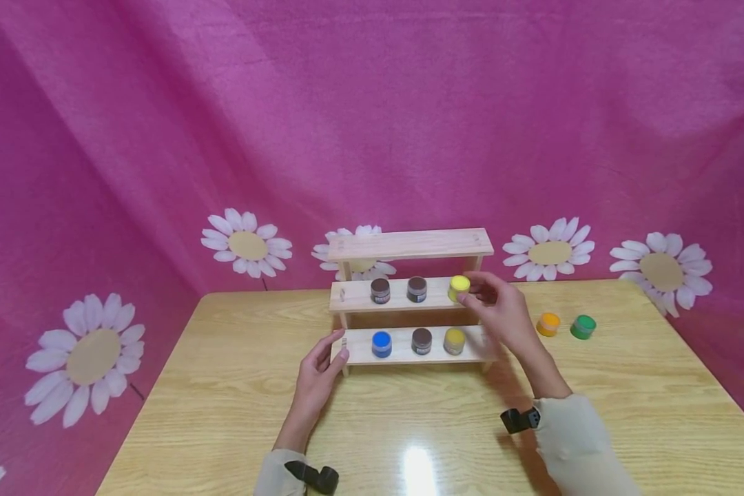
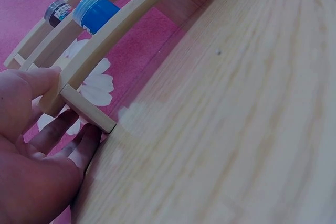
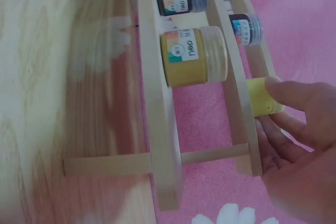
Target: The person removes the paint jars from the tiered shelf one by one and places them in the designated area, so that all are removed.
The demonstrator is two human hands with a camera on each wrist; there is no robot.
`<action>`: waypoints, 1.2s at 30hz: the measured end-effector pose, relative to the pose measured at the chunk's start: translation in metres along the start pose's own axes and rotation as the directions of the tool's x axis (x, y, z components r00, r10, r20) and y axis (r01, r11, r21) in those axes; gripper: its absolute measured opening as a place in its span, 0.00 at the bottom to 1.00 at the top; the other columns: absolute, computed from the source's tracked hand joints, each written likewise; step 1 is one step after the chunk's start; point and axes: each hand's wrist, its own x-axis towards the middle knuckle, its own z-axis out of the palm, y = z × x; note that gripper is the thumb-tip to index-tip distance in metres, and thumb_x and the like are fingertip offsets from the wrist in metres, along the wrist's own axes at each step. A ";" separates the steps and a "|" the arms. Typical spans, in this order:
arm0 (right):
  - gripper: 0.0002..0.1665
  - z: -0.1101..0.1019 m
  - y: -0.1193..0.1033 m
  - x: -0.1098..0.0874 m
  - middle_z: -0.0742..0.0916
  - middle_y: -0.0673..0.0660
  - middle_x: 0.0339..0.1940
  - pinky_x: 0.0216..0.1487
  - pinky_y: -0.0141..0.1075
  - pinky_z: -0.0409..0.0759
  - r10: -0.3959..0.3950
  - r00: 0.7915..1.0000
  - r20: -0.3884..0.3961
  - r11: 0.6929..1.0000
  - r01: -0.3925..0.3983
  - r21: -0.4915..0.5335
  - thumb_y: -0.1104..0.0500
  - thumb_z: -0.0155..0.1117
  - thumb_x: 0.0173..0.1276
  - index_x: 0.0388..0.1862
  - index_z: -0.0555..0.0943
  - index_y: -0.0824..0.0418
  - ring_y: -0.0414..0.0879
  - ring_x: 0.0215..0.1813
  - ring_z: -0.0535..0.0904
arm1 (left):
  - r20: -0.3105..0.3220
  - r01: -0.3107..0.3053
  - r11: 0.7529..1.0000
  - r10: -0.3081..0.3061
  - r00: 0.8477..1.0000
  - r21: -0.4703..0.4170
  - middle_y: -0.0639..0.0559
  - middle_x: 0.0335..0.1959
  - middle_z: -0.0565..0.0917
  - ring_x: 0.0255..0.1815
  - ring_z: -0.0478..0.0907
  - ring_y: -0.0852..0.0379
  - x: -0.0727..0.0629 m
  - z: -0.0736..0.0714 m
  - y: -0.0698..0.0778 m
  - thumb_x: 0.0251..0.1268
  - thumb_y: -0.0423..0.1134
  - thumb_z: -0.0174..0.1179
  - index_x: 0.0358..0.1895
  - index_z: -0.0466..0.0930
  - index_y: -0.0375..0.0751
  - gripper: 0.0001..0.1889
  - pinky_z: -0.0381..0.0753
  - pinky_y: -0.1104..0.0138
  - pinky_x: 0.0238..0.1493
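Fingers [image 3: 294, 95] cover part of the yellow jar [image 3: 262, 98]; jar labels [image 1: 381, 297] on the shelf [image 1: 409, 244] stay too small to read.

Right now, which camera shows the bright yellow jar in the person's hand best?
The head view: the yellow jar stands whole on the rack's middle shelf, pinched by the right hand. The right wrist view shows only part of it behind a rail. The left wrist view misses it.
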 end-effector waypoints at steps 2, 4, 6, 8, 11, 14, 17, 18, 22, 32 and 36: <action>0.25 0.002 0.000 0.000 0.87 0.63 0.47 0.47 0.22 0.79 0.000 1.000 -0.006 1.000 0.000 -0.026 0.61 0.71 0.70 0.64 0.80 0.65 0.51 0.48 0.81 | 0.001 -0.003 1.000 0.003 1.000 0.001 0.43 0.76 0.69 0.79 0.60 0.46 0.000 -0.001 0.000 0.75 0.37 0.63 0.69 0.78 0.43 0.22 0.59 0.53 0.78; 0.24 0.003 0.000 0.000 0.87 0.63 0.46 0.46 0.21 0.78 0.003 1.000 -0.012 0.999 -0.003 -0.033 0.62 0.71 0.70 0.63 0.80 0.65 0.51 0.48 0.81 | 0.005 -0.008 1.000 0.008 1.000 0.001 0.42 0.76 0.69 0.79 0.60 0.46 0.000 -0.001 0.000 0.75 0.36 0.63 0.69 0.78 0.43 0.22 0.60 0.53 0.77; 0.24 0.003 0.000 0.000 0.87 0.63 0.46 0.46 0.21 0.78 0.005 1.000 -0.018 1.000 -0.006 -0.030 0.62 0.72 0.70 0.62 0.81 0.66 0.52 0.48 0.82 | 0.007 -0.009 1.000 0.009 1.000 0.000 0.41 0.76 0.69 0.79 0.60 0.46 0.001 -0.001 -0.001 0.75 0.36 0.63 0.69 0.78 0.42 0.22 0.60 0.54 0.77; 0.23 0.002 0.000 -0.001 0.87 0.63 0.46 0.47 0.21 0.78 0.005 1.000 -0.028 1.000 -0.006 -0.028 0.61 0.72 0.69 0.61 0.81 0.65 0.51 0.48 0.82 | 0.009 -0.014 1.000 0.014 1.000 0.002 0.41 0.76 0.69 0.79 0.60 0.45 0.001 -0.002 -0.002 0.75 0.37 0.63 0.69 0.78 0.42 0.22 0.60 0.53 0.77; 0.23 0.000 0.002 -0.004 0.88 0.62 0.47 0.49 0.22 0.80 -0.005 0.999 -0.045 1.000 0.004 -0.012 0.59 0.73 0.69 0.60 0.82 0.65 0.51 0.49 0.82 | 0.011 -0.017 1.000 0.017 1.000 0.002 0.40 0.76 0.69 0.79 0.59 0.44 0.002 -0.001 -0.002 0.75 0.37 0.63 0.69 0.78 0.42 0.22 0.59 0.52 0.78; 0.23 -0.003 0.004 -0.008 0.87 0.62 0.48 0.50 0.22 0.81 -0.024 0.998 -0.060 0.999 0.026 0.029 0.59 0.74 0.69 0.60 0.81 0.66 0.47 0.49 0.82 | 0.011 -0.019 1.000 0.019 1.000 -0.002 0.40 0.76 0.68 0.80 0.59 0.44 0.002 0.000 0.000 0.75 0.37 0.62 0.69 0.78 0.41 0.22 0.58 0.51 0.78; 0.24 -0.008 0.005 -0.012 0.87 0.64 0.52 0.50 0.21 0.80 -0.037 0.997 -0.075 0.995 0.043 0.087 0.60 0.73 0.69 0.61 0.80 0.67 0.41 0.49 0.82 | 0.013 -0.019 1.000 0.019 1.000 -0.008 0.40 0.76 0.68 0.80 0.59 0.44 0.002 0.000 0.000 0.75 0.36 0.62 0.69 0.77 0.41 0.22 0.57 0.51 0.78; 0.24 -0.011 0.005 -0.014 0.86 0.64 0.53 0.51 0.21 0.80 -0.040 0.996 -0.080 0.993 0.049 0.104 0.60 0.73 0.69 0.61 0.80 0.68 0.40 0.49 0.82 | 0.014 -0.018 1.000 0.018 1.000 -0.010 0.40 0.76 0.68 0.80 0.59 0.44 0.002 0.000 0.000 0.75 0.36 0.62 0.69 0.77 0.41 0.22 0.57 0.51 0.78; 0.25 -0.020 0.006 -0.024 0.86 0.64 0.55 0.51 0.21 0.80 -0.039 0.995 -0.090 0.990 0.051 0.134 0.59 0.73 0.69 0.62 0.79 0.67 0.34 0.51 0.81 | 0.021 -0.021 1.000 0.021 1.000 -0.016 0.39 0.76 0.68 0.80 0.58 0.44 0.003 0.001 0.001 0.75 0.36 0.62 0.69 0.77 0.40 0.22 0.56 0.51 0.79; 0.25 -0.036 0.016 -0.047 0.85 0.61 0.54 0.52 0.22 0.80 -0.039 0.995 -0.086 0.994 0.047 0.094 0.61 0.72 0.71 0.64 0.78 0.66 0.35 0.52 0.81 | 0.011 -0.027 1.000 0.028 1.000 -0.013 0.40 0.75 0.69 0.80 0.58 0.44 0.002 0.001 0.001 0.76 0.34 0.61 0.69 0.77 0.39 0.21 0.55 0.51 0.79; 0.25 -0.040 0.027 -0.055 0.83 0.60 0.56 0.52 0.19 0.78 -0.005 0.997 -0.079 0.998 0.010 0.069 0.59 0.71 0.72 0.65 0.78 0.66 0.33 0.53 0.78 | 0.008 -0.023 1.000 0.023 1.000 -0.020 0.40 0.76 0.69 0.80 0.57 0.44 0.000 0.001 0.001 0.75 0.35 0.61 0.69 0.77 0.38 0.21 0.54 0.51 0.79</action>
